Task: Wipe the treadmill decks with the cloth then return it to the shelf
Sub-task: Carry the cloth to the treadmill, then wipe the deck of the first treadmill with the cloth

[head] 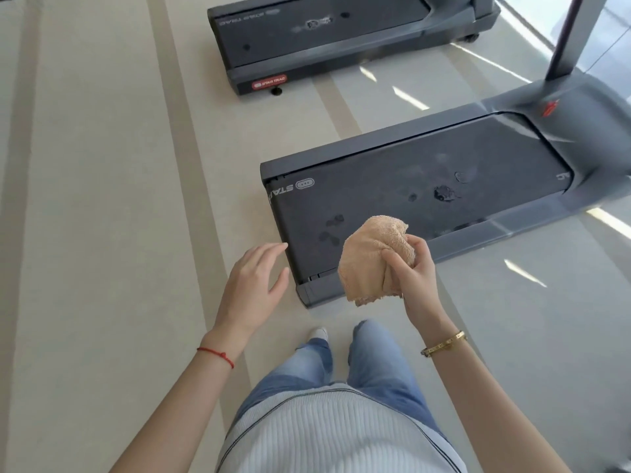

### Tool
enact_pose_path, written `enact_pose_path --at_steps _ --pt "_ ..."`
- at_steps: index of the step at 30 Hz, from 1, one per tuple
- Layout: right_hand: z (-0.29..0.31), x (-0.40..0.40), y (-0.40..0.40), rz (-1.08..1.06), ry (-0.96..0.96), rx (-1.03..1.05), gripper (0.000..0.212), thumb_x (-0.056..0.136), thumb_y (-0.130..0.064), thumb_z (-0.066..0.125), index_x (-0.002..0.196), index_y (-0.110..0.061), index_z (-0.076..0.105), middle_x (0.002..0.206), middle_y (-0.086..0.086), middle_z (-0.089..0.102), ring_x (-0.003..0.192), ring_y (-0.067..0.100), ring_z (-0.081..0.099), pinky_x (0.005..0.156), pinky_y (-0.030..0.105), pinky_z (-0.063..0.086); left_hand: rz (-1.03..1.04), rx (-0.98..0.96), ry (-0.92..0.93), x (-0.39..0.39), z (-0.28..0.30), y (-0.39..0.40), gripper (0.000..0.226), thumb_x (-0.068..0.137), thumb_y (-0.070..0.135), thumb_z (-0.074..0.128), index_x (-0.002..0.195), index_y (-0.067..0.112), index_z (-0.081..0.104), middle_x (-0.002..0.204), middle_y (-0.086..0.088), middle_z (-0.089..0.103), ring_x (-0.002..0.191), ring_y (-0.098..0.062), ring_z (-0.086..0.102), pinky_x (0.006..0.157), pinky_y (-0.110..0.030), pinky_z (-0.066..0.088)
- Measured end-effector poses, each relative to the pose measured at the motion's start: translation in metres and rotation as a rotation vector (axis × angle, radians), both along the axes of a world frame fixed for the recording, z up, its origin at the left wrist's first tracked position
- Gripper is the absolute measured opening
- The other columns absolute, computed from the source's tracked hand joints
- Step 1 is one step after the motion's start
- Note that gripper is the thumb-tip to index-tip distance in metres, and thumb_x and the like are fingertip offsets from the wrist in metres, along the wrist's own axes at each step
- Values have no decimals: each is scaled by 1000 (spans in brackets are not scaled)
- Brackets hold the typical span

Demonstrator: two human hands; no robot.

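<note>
Pale striped floor (102, 199) carries two dark treadmills: the near treadmill (444, 186), its deck marked with smudges, and the far treadmill (324, 32) beyond it. The person stands at the near one's rear end. The right hand (415, 271) grips the bunched tan cloth (372, 254) above the deck's corner; the left hand (254, 281) hangs empty, fingers spread

One head-worn view is provided, directed forward and steeply down from standing height. The near treadmill (426, 199) is seen close below; a second treadmill (324, 32) is framed farther off, at top.
</note>
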State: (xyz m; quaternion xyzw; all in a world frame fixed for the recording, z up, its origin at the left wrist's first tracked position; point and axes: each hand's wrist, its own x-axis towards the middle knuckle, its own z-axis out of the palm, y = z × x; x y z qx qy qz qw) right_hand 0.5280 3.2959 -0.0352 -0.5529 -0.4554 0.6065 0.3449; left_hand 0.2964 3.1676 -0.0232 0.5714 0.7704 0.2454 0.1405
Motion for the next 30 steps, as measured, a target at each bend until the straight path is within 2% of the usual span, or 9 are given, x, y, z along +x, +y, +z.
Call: enact_pose_path --at_steps 2,5,9,15,18,21,27,30 --pt "-6 0 33 28 -18 -11 43 76 -32 68 114 -19 54 110 8 62 95 18 58 80 43 52 18 -18 9 0 -5 27 38 95 15 60 132 9 58 129 -5 61 123 -21 54 107 -38 43" --pt "-15 4 84 89 -23 -43 43 76 -31 68 115 -18 53 105 4 61 92 16 58 77 40 50 68 -36 9 5 -15 69 38 96 16 58 133 9 58 130 -5 61 123 -21 54 108 -37 42" --pt "-35 13 155 164 -40 -91 34 86 -19 70 116 -16 54 103 1 62 92 15 59 78 34 51 163 -66 0 18 -34 128 38 95 14 59 132 6 58 130 -8 61 123 -25 55 108 -39 42" --pt "-90 11 265 264 -98 -127 30 89 -17 69 115 -18 53 99 -3 65 86 9 62 76 32 54 270 -101 -1 19 -98 221 38 94 12 59 132 5 58 131 -8 61 123 -26 54 108 -41 41" --pt "-136 -10 310 306 -120 -106 33 88 -18 70 115 -21 52 98 -6 65 83 3 63 70 24 52 290 -125 15 8 -151 258 38 95 14 58 133 7 58 132 -6 61 125 -24 54 110 -38 40" --pt "-201 -39 343 344 -118 -107 37 88 -21 69 119 -24 49 105 -5 64 88 6 63 70 24 51 299 -148 44 -7 -220 284 38 96 15 58 133 9 58 133 -5 61 126 -23 54 111 -36 39" --pt "-359 -107 377 421 -61 -110 43 88 -24 70 124 -24 46 112 -5 62 93 8 65 65 23 53 340 -190 84 -40 -387 304 39 97 17 56 135 10 57 136 -5 59 128 -23 52 112 -36 38" --pt "-444 -137 384 477 -29 -85 43 89 -23 69 124 -24 45 116 -2 61 99 13 64 68 26 53 349 -183 116 -53 -474 304 39 96 16 57 134 9 57 135 -6 59 128 -24 52 111 -38 38"
